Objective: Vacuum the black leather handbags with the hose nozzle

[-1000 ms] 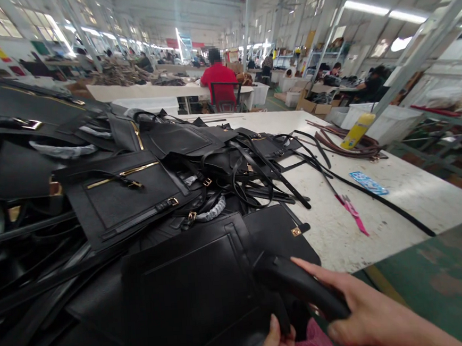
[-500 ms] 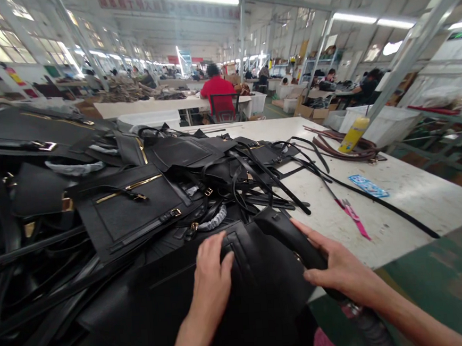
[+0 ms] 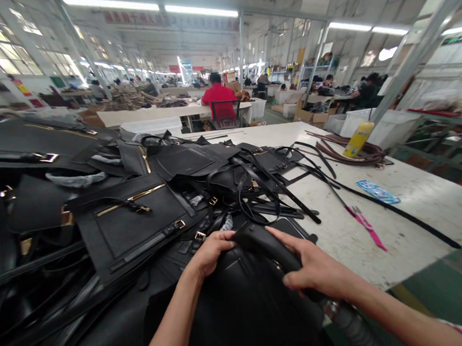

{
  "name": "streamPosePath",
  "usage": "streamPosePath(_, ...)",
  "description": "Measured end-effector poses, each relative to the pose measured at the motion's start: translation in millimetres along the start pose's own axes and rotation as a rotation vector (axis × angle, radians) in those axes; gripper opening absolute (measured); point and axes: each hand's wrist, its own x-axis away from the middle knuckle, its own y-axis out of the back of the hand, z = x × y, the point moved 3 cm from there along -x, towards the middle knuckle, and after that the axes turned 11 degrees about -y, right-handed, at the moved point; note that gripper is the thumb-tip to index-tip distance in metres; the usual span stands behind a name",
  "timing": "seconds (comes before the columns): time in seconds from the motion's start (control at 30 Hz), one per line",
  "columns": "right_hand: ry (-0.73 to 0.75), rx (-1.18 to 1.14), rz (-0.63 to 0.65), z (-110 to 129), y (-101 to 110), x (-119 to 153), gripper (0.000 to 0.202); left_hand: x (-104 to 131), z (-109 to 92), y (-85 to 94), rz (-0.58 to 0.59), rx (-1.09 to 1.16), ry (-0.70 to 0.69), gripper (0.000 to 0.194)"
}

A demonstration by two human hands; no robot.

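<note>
My right hand point(image 3: 322, 267) is wrapped around a curved black hand tool point(image 3: 266, 245). A ribbed dark hose point(image 3: 353, 326) runs from the tool's lower end. The tool's wide head lies at the top edge of a black leather bag piece point(image 3: 242, 316) in front of me. My left hand point(image 3: 210, 255) pinches that piece's edge between thumb and fingers, just left of the tool's head. Beside it, a gold buckle point(image 3: 200, 236) and a plastic-wrapped handle point(image 3: 227, 222) show on the pile. The tool's underside is hidden.
Black bag parts point(image 3: 136, 218) with gold zips and buckles heap across the left. Loose black straps point(image 3: 398, 213) trail over the white table point(image 3: 416, 238). Pink-handled snips point(image 3: 366, 226), a blue patterned card point(image 3: 378, 191), a yellow bottle point(image 3: 358, 139) and brown straps point(image 3: 333, 151) lie rightward. A person in red point(image 3: 219, 95) sits ahead.
My left hand has gone from lying open on the leather to pinching its edge, lifting and bending it. My right hand has brought the tool leftward, beside the left fingers.
</note>
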Motion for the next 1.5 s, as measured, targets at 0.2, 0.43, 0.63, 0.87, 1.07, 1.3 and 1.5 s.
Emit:
streamPosePath(0.2, -0.032, -0.022, 0.057, 7, 11, -2, 0.091, -1, -1, 2.3, 0.009, 0.127, -0.006, 0.042)
streamPosePath(0.43, 0.031, -0.039, -0.016, 18, 40, 1, 0.09, -2, 2, 3.7, -0.009, 0.172, 0.022, 0.048)
streamPosePath(0.63, -0.015, 0.087, 0.091, 20, 30, -2, 0.089, -2, 5, 3.4, 0.015, 0.193, 0.02, 0.047)
streamPosePath(0.87, -0.029, 0.101, 0.1, 12, 15, 0, 0.091, -4, 7, 3.7, 0.041, 0.19, 0.009, 0.045)
streamPosePath(1.07, 0.035, 0.016, 0.104, 19, 22, -7, 0.091, -7, 9, 2.3, 0.03, 0.159, 0.032, 0.045)
streamPosePath(1.3, 0.086, 0.008, -0.011, 30, 50, -12, 0.088, -7, 10, 3.2, 0.02, 0.128, 0.052, 0.041)
streamPosePath(1.5, 0.043, -0.049, 0.078, 12, 52, 0, 0.088, -6, 8, -1.8, 0.022, 0.085, 0.038, 0.04)
